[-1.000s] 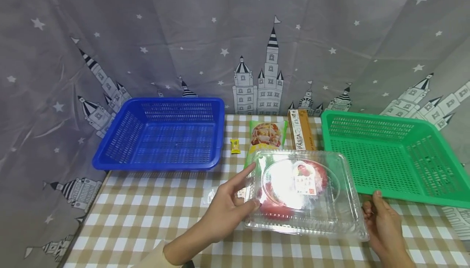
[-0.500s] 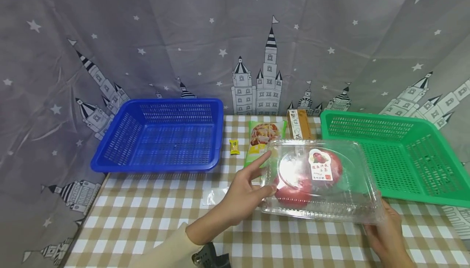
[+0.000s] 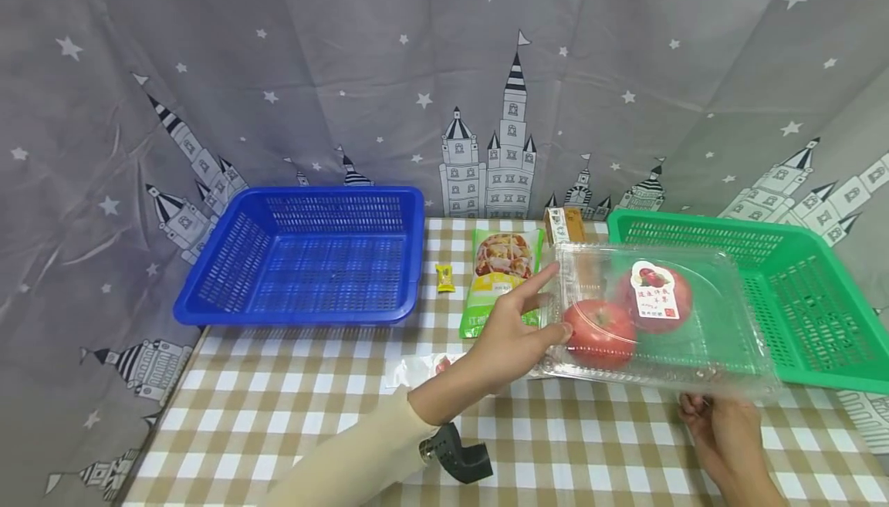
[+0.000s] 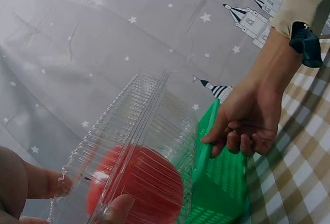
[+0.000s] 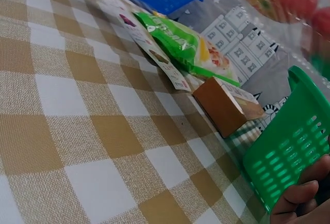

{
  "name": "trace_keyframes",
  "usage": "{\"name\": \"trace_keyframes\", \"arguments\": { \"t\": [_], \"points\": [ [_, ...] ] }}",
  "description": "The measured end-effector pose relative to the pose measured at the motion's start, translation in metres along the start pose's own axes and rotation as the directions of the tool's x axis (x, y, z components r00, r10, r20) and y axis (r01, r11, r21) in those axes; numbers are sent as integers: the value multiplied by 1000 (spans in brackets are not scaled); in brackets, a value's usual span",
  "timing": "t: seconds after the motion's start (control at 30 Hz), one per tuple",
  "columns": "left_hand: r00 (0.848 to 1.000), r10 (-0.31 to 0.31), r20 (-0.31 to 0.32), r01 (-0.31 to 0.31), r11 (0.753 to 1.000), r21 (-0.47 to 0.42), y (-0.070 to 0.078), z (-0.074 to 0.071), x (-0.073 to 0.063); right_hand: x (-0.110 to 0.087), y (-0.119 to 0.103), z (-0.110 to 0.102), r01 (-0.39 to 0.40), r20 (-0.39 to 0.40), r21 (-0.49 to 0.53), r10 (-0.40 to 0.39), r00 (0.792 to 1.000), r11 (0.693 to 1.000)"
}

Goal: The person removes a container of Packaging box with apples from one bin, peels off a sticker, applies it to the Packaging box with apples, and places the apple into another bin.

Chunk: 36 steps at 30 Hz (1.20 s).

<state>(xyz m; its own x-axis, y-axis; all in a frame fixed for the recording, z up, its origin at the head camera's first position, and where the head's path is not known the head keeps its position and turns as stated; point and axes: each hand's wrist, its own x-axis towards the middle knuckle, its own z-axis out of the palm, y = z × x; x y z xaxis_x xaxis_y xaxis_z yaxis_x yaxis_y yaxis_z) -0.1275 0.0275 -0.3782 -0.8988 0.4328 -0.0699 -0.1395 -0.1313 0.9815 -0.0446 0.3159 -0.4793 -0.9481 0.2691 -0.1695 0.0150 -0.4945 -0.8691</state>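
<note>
My left hand (image 3: 510, 341) pinches the left end of a clear plastic clamshell box (image 3: 722, 314). Red apples (image 3: 600, 333) show through its lid, which bears a white label. The box is held tilted above the table and overlaps the front left of a green basket (image 3: 826, 314). My right hand (image 4: 252, 115) is at the basket's front rim, thumb over the edge and the other fingers curled outside it. From the head camera, the box hides part of that rim and the right fingertips. Inside the green basket nothing else is visible.
A blue basket (image 3: 333, 275) stands at the left. Between the baskets lie a small yellow packet (image 3: 445, 278), a green food bag (image 3: 496, 283) and a pasta box (image 5: 227, 105). A printed strip (image 5: 139, 33) lies flat in front of the bag. A curtain hangs behind.
My left hand has carried the clamshell box rightward and slightly farther back, towards the green basket. More of the food bag now shows. The right hand stays near the basket's front rim.
</note>
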Motion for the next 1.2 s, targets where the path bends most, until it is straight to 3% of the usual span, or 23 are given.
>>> {"name": "trace_keyframes", "arguments": {
  "t": [0.27, 0.5, 0.87, 1.07, 1.2],
  "points": [
    [1000, 26, -6, -26, 999, -25, 3, 23, 20, -2, 0, 0, -22, -5, -14, 22, 1000, 1000],
    [999, 46, -27, -46, 999, 21, 6, 41, 36, 0, 1, -3, -13, 33, 31, 12, 999, 999],
    [998, -14, -53, 20, 993, 120, 9, 74, 54, -2, 0, -5, -10, 83, 11, 9, 997, 1000],
    [994, 10, -108, 18, 968, 249, 6, 92, 70, 0, 0, -3, -23, 33, -7, 23, 999, 1000],
    [988, -25, -155, 68, 959, 275, 5, 106, 79, -1, 0, -2, -16, 37, 4, 15, 999, 1000]
  ]
}}
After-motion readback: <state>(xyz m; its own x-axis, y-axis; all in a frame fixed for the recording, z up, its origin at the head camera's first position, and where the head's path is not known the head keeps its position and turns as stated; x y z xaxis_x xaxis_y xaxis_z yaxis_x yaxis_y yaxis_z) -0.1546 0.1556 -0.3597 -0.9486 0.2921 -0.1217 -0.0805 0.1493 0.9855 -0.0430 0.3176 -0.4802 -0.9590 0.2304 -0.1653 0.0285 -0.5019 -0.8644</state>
